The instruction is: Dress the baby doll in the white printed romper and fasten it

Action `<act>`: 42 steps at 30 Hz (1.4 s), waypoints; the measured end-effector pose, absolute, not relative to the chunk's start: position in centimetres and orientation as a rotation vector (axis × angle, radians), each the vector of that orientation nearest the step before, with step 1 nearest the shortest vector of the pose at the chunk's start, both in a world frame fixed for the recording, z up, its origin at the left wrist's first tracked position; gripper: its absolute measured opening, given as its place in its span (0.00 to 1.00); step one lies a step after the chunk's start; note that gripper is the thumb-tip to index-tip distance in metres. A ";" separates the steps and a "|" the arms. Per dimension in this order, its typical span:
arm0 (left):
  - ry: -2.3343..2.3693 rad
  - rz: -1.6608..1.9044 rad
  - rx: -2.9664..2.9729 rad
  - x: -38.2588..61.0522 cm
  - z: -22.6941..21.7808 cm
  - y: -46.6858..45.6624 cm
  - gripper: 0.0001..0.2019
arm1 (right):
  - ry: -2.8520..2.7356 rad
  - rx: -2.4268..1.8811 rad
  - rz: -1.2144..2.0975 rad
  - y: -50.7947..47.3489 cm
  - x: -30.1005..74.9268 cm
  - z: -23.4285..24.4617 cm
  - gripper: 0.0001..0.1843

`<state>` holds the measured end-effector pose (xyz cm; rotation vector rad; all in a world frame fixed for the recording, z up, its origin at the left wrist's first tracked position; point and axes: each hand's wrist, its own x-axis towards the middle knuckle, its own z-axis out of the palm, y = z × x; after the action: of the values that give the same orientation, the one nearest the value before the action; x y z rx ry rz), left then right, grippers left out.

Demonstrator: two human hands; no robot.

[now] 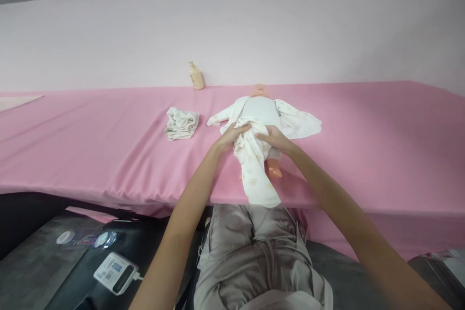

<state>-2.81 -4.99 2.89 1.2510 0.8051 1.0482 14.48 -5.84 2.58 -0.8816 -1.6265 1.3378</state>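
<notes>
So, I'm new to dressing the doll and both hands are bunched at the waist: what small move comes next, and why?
Probably draw the white patterned garment a little further over the legs. The left hand and right hand both grip its bunched fabric at the doll's waist, one bare foot shows beside it, and its loose end hangs over the table edge.

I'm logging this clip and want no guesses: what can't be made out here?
- Doll, head view: its face is foreshortened at the far end; the garment and both hands hide its legs.
- Bottle: label too small to read.
- Left hand and right hand: fingertips buried in cloth.
- Folded cloth: kind unclear.
</notes>
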 end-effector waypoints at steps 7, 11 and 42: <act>0.849 0.758 1.389 -3.2 3.3 -5.2 0.19 | -1.187 -0.878 1.465 -5.2 14.3 2.1 0.10; 0.865 0.622 1.493 -3.5 3.5 -5.3 0.22 | -1.079 -0.946 1.553 -5.1 14.4 2.5 0.07; 0.856 0.956 1.358 -2.8 1.2 -4.2 0.20 | -1.259 -0.642 1.655 -5.9 14.8 2.3 0.18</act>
<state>-2.75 -4.21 1.23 1.3583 0.8556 0.9562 14.76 -5.88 2.29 -0.6418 -1.2590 1.6549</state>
